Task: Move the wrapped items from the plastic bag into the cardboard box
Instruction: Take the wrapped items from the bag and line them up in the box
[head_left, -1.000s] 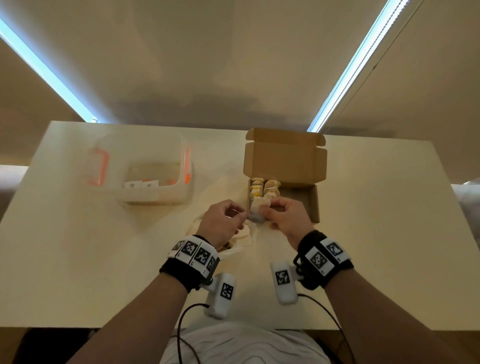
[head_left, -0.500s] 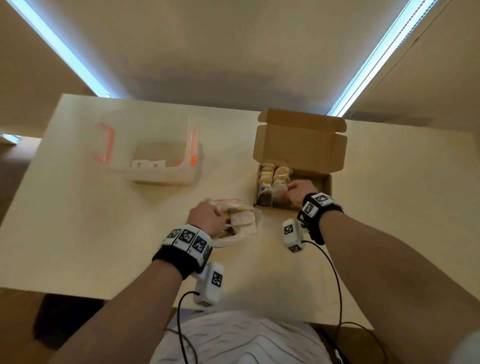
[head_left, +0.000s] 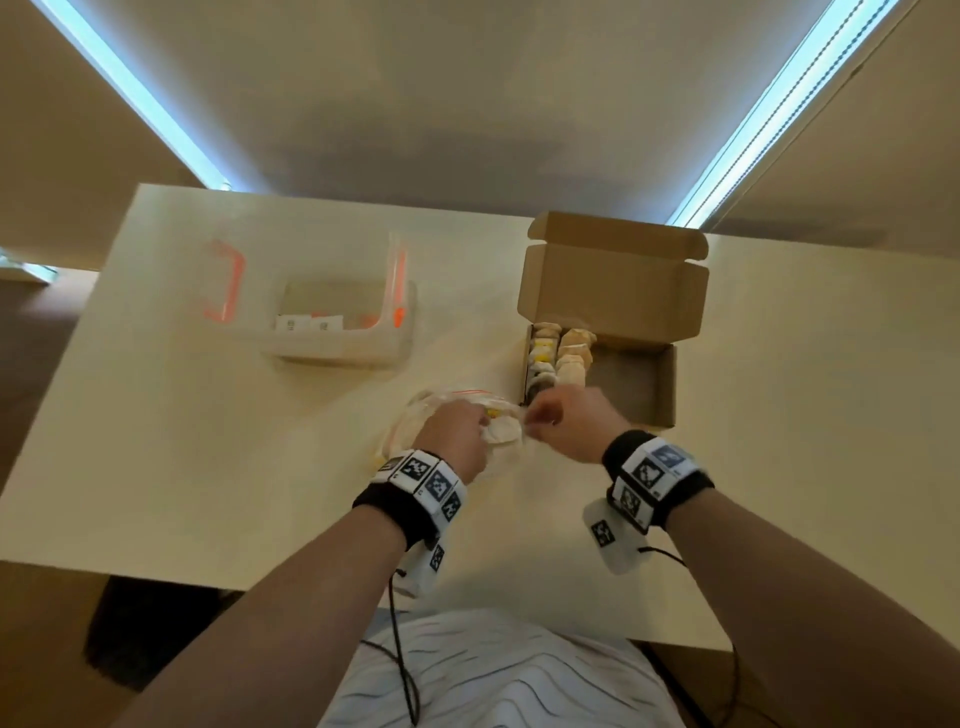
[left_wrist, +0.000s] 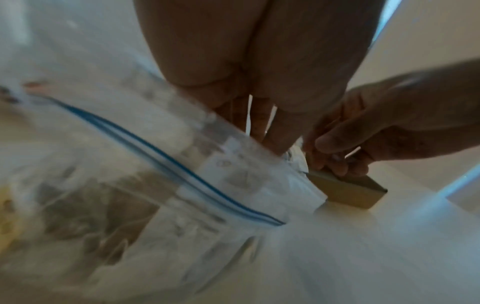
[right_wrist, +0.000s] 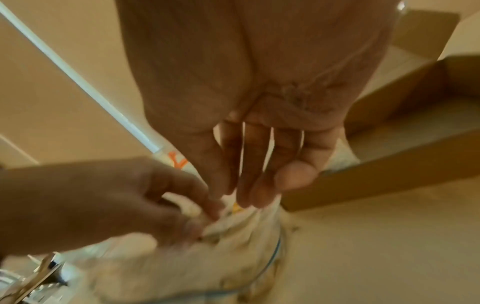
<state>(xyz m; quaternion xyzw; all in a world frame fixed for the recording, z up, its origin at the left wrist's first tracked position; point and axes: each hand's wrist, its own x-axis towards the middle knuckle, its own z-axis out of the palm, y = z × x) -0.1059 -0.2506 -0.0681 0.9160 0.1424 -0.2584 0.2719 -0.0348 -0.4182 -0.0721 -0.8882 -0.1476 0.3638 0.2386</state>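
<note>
The clear zip plastic bag (head_left: 410, 426) lies on the table just left of the open cardboard box (head_left: 634, 384). A pale wrapped item (head_left: 504, 432) shows at the bag's mouth, with more blurred ones inside the bag (left_wrist: 182, 164). My left hand (head_left: 483, 427) pinches the bag's rim from the left. Opposite it, my right hand (head_left: 535, 415) pinches the same mouth, its fingertips (right_wrist: 249, 201) on the plastic. Two rows of wrapped items (head_left: 558, 358) fill the box's left side. The box's near corner (left_wrist: 348, 191) sits right behind both hands.
A clear plastic container (head_left: 343, 332) with orange clips stands at the back left of the pale table (head_left: 208, 441). The box's lid (head_left: 613, 291) stands upright behind the box. The box's right half is bare cardboard. Cables hang from both wrist cameras.
My right hand has left the box and come back to the bag's mouth. The left hand has stayed on the bag. One more wrapped item lies in the box than a second ago.
</note>
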